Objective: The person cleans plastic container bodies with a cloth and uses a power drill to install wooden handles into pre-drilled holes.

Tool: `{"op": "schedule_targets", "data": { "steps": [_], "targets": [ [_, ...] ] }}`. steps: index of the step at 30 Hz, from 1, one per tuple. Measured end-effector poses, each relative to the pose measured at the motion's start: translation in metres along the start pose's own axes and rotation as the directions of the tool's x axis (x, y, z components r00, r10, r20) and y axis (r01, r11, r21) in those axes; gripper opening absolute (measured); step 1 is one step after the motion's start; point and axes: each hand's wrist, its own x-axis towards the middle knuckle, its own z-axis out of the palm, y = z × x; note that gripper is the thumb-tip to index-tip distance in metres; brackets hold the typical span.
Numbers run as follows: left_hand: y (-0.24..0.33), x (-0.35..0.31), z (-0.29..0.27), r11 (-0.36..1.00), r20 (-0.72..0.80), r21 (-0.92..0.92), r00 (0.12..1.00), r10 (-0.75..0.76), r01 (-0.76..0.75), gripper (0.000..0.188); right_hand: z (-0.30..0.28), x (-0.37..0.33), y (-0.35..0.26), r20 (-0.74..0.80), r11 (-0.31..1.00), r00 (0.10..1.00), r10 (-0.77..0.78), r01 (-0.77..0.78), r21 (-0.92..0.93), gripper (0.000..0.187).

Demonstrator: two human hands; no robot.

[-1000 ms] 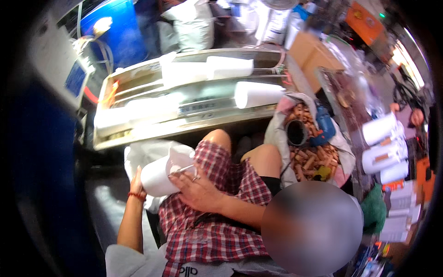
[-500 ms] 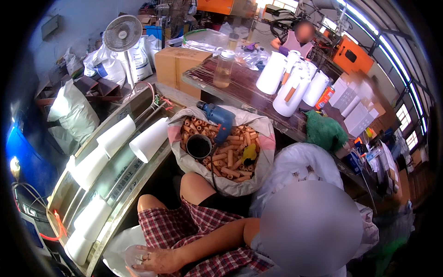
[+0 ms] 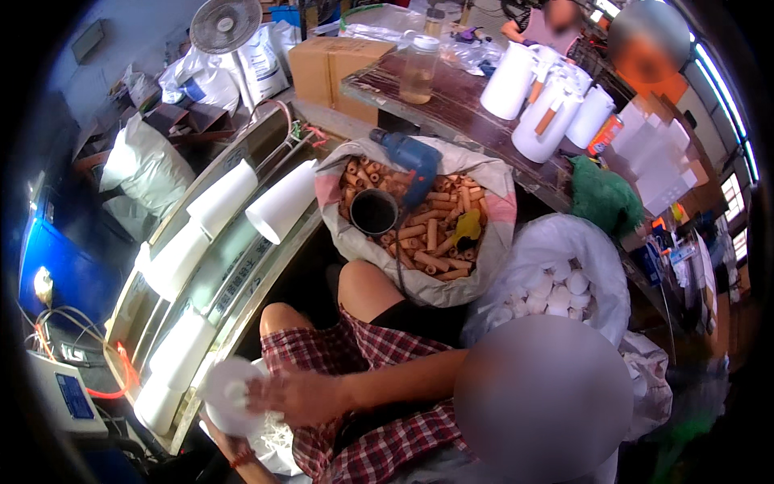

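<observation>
Low on the left, a white piece with a round face and a small raised centre (image 3: 230, 394) is held up beside my lap. My left hand (image 3: 228, 442), with a red band at its wrist, is closed around its lower side. From the right comes my bare forearm, and my right hand (image 3: 298, 397) reaches across to that round face. Its fingers are stretched out over the edge of the face, somewhat blurred. Below the hands is white material (image 3: 278, 440), partly hidden. White tapering cylinders (image 3: 179, 262) lie along a trough (image 3: 234, 278) to the left.
Beyond my knees stands a sack (image 3: 496, 258) of brown tubes, with a blue power drill (image 3: 415, 165) and a dark cup (image 3: 374, 212) on top. A clear bag (image 3: 609, 258) holds white round pieces. White jugs (image 3: 551, 121) and a bottle (image 3: 419, 71) stand on the table (image 3: 379, 85).
My left hand has come into view with the white round-faced piece, which is now higher. My right hand has shifted up with it. The whole view has tilted, and the clear bag's contents show more.
</observation>
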Motion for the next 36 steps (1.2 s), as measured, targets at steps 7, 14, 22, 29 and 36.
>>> {"op": "schedule_targets", "data": {
  "steps": [7,14,22,29,36],
  "targets": [
    [0.018,0.132,0.029,0.970,-0.223,0.088,0.945,0.239,-0.224,0.049,-0.162,-0.051,0.084,-0.265,0.650,0.736,0.623,-0.675,-0.349,0.040],
    [0.025,0.221,0.107,0.897,-0.423,0.226,0.791,0.441,-0.379,0.038,-0.265,-0.219,0.123,-0.341,0.161,0.450,0.825,-0.767,-0.621,0.059],
    [-0.033,0.307,0.098,0.834,-0.458,0.430,0.712,0.532,-0.347,0.035,-0.264,-0.258,0.137,-0.513,0.222,0.375,0.772,-0.916,-0.336,0.038],
    [-0.039,0.314,0.067,0.866,-0.456,0.490,0.817,0.352,-0.099,0.041,-0.287,-0.241,0.115,-0.702,0.534,-0.137,0.699,-0.553,0.640,0.036],
    [-0.023,0.285,0.065,-0.199,0.012,0.979,0.953,0.303,0.051,0.017,-0.272,-0.246,0.109,-0.357,0.358,0.210,0.910,0.035,0.933,0.044]
  ]
}}
